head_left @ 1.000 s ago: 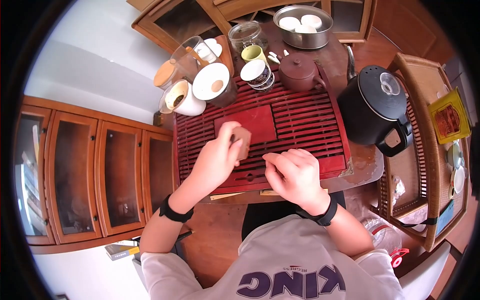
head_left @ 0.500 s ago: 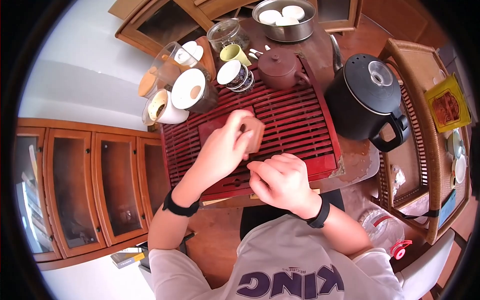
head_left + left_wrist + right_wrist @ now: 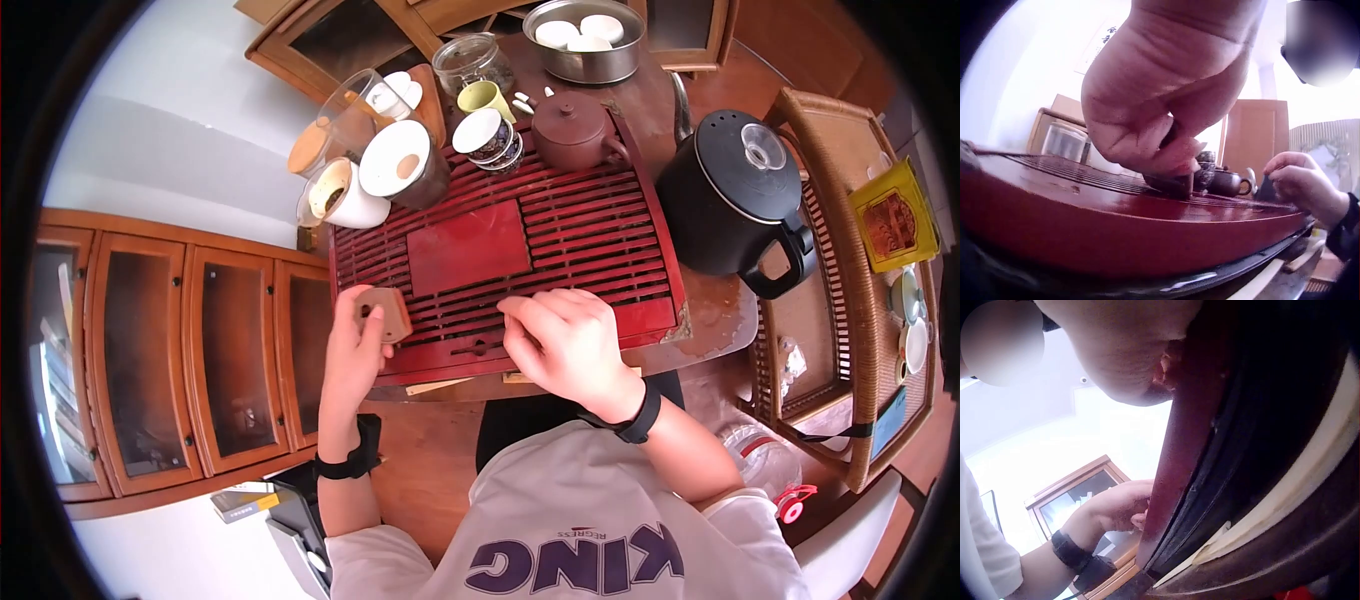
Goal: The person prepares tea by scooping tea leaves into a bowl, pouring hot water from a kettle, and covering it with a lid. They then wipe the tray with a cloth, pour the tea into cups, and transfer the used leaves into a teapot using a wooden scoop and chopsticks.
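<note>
glossy dark-red slatted tray (image 3: 468, 248), shiny smooth metal bowl (image 3: 585, 58) behind it, smooth matt brown teapot (image 3: 570, 130) at the tray's far edge, dark plastic-looking kettle (image 3: 735, 190) beside the tray, woven wicker-like shelf (image 3: 838, 250) beyond the kettle

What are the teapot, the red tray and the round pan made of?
The teapot is probably clay: smooth, dull, purplish brown. The tray looks like glossy wood: its red panel gleams, though it could be plastic. The pan seems to be smooth metal, with a silvery shine.
</note>
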Available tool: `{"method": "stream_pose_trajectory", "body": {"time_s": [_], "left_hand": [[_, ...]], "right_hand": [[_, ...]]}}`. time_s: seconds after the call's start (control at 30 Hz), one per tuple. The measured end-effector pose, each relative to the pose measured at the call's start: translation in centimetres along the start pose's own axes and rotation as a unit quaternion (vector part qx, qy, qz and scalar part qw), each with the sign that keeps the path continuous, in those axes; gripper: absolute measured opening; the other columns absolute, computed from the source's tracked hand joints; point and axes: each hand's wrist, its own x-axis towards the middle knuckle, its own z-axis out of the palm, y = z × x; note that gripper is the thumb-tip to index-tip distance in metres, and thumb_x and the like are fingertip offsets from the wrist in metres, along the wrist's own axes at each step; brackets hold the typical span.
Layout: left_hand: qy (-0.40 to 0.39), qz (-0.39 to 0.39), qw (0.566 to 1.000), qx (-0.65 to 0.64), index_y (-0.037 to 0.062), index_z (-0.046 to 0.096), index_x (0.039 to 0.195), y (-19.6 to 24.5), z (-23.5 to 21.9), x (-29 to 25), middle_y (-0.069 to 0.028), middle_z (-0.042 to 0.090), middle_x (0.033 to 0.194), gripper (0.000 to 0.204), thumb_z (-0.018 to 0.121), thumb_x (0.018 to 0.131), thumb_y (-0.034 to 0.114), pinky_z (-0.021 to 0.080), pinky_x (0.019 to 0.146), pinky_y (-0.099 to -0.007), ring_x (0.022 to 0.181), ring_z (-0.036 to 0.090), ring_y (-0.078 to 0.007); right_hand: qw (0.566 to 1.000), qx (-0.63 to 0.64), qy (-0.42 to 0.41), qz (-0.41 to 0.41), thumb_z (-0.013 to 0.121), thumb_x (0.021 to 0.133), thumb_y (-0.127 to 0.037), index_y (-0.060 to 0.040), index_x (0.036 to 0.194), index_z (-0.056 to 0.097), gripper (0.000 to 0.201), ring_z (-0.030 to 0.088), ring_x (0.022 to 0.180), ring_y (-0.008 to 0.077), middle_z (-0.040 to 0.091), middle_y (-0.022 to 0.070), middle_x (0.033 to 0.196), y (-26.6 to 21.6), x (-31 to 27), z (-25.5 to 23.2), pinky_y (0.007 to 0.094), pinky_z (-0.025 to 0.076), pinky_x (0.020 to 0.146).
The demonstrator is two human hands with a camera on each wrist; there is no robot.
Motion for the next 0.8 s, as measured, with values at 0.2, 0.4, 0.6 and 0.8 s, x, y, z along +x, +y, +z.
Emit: {"method": "stream_pose_trajectory", "body": {"time_s": [0.2, 0.4, 0.6, 0.8], "left_hand": [[-0.154, 0.041, 0.968, -0.196, 0.0081, 0.041, 0.137, 2.6, 4.3, -2.5, -0.0058, 0.058, 0.099, 0.037, 0.042, 0.100, 0.004, 0.047, 0.061, -0.0223, 0.071, 0.056, -0.0081], [-0.124, 0.156, 0.929, -0.312, 0.0054, 0.032, 0.149, 3.3, 8.2, -4.0, -0.0141, 0.049, 0.138, 0.058, 0.038, 0.094, -0.010, 0.040, 0.107, -0.0306, 0.123, 0.051, -0.0190], [-0.107, 0.194, 0.906, -0.361, 0.0047, 0.024, 0.153, 3.0, 8.8, -4.9, -0.0149, 0.064, 0.114, 0.066, 0.052, 0.094, -0.004, 0.052, 0.084, -0.0304, 0.096, 0.064, -0.0181], [0.010, 0.226, 0.949, -0.218, 0.0036, 0.057, 0.131, 2.0, 7.6, -4.0, -0.0048, 0.068, 0.097, 0.037, 0.060, 0.094, 0.002, 0.046, 0.069, -0.0234, 0.084, 0.061, -0.0105]], "right_hand": [[0.986, -0.015, -0.162, 0.023, 0.071, 0.070, -0.015, -0.0009, 0.122, 0.059, 0.055, 0.061, 0.084, 0.0302, 0.059, 0.0125, 0.091, -2.1, 1.5, -0.4, 0.0385, 0.054, 0.070], [0.981, -0.043, -0.189, -0.017, 0.074, 0.069, -0.015, 0.0003, 0.124, 0.057, 0.059, 0.064, 0.087, 0.0326, 0.062, 0.0147, 0.102, -3.6, 0.9, 0.5, 0.0392, 0.055, 0.074], [0.976, -0.044, -0.213, -0.008, 0.067, 0.072, -0.003, 0.0045, 0.127, 0.052, 0.057, 0.064, 0.085, 0.0357, 0.063, 0.0184, 0.100, -2.7, 1.5, -0.6, 0.0415, 0.055, 0.074], [0.985, -0.083, -0.148, 0.022, 0.059, 0.085, 0.000, 0.0056, 0.128, 0.051, 0.044, 0.068, 0.079, 0.0372, 0.068, 0.0210, 0.091, -1.6, 2.6, -2.1, 0.0441, 0.055, 0.069]]}}
